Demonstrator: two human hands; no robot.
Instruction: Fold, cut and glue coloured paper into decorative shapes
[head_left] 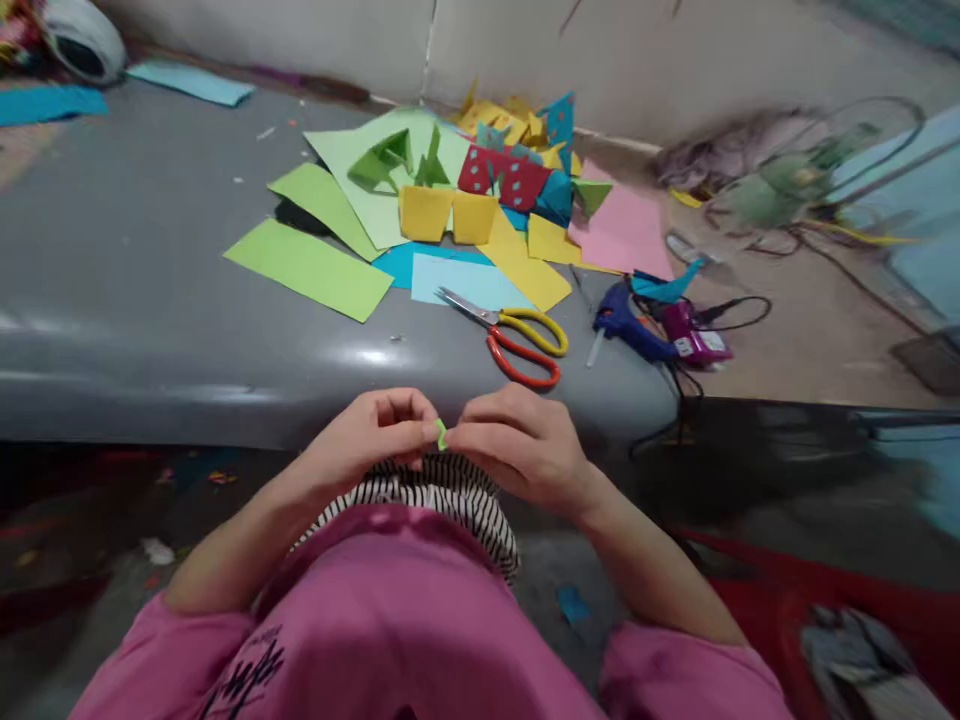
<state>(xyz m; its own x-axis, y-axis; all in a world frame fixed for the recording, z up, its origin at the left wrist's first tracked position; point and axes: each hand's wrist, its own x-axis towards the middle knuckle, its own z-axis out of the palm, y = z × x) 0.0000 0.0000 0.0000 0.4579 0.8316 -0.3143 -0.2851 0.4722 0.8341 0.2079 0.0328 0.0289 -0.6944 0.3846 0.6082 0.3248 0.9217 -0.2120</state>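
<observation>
A small piece of light green paper (441, 434) is pinched between my two hands, just off the front edge of the grey table. My left hand (390, 425) grips it from the left between thumb and fingers. From the right, my right hand (521, 440) holds the same piece with its fingertips, which hide part of it. Right behind my hands lie scissors (491, 322) with one yellow and one red handle, blades a little apart. A pale blue paper strip (457, 279) lies under their tips.
Green paper strips (307, 268) lie left of the scissors. Folded yellow paper pieces (427, 213), a dotted red paper bow (504, 178) and a pink sheet (622, 220) are heaped behind. At right rest a blue glue gun (630, 322) and its cord. A fan (780, 195) stands farther right.
</observation>
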